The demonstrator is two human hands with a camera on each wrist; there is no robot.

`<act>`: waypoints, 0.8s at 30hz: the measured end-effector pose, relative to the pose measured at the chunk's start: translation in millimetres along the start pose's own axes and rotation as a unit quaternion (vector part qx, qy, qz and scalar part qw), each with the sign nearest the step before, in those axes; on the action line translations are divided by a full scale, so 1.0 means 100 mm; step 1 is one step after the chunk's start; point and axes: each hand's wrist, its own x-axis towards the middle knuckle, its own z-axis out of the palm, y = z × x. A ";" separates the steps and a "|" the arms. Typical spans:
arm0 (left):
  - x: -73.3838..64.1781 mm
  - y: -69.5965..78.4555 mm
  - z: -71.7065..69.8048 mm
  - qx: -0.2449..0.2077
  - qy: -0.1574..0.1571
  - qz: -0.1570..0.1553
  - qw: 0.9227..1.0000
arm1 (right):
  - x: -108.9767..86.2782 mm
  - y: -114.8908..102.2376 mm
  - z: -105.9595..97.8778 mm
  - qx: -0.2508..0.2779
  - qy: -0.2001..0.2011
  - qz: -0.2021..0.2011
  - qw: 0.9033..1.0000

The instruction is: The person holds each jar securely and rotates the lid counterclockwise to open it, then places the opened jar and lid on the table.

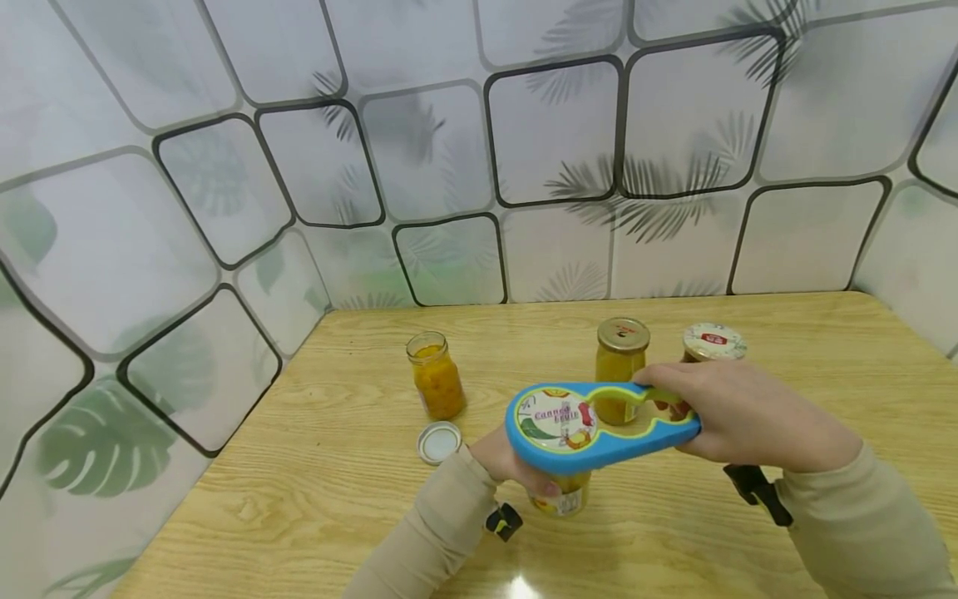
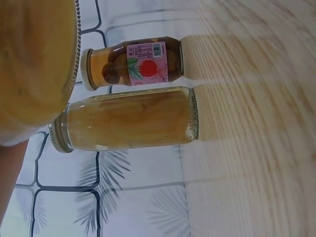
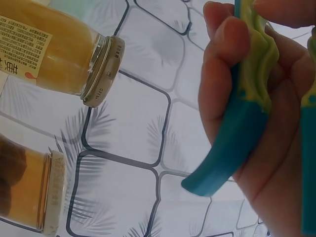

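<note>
My left hand (image 1: 503, 460) holds a glass jar (image 1: 575, 486) with pale yellow contents low over the wooden table. Its printed "Canned Fruit" lid (image 1: 555, 420) shows through the big round opening of a blue and yellow jar opener (image 1: 624, 450). Fingers and thumb of my right hand (image 1: 759, 416) grip the opener's far end. In the left wrist view the held jar (image 2: 34, 64) fills the upper left corner. The right wrist view shows fingers curled around the opener's handle (image 3: 227, 140).
An uncovered jar of orange fruit (image 1: 440, 383) stands at left, a loose lid (image 1: 439, 443) before it. Behind the opener stand a tall capped yellow jar (image 1: 618, 366) and a dark fruit jar (image 2: 143, 64) with a pale lid. A patterned wall (image 1: 554, 133) borders the table (image 1: 299, 466).
</note>
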 end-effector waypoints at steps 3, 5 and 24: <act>0.02 0.02 0.01 -0.017 -0.008 0.017 1.000 | 0.00 0.00 0.00 0.012 -0.009 0.001 1.000; 0.04 0.03 0.02 -0.036 -0.018 0.030 0.999 | 0.00 0.00 0.00 0.017 -0.012 0.002 1.000; 0.11 0.02 0.04 -0.080 -0.025 0.072 0.994 | 0.02 0.00 0.00 0.040 -0.046 0.024 0.998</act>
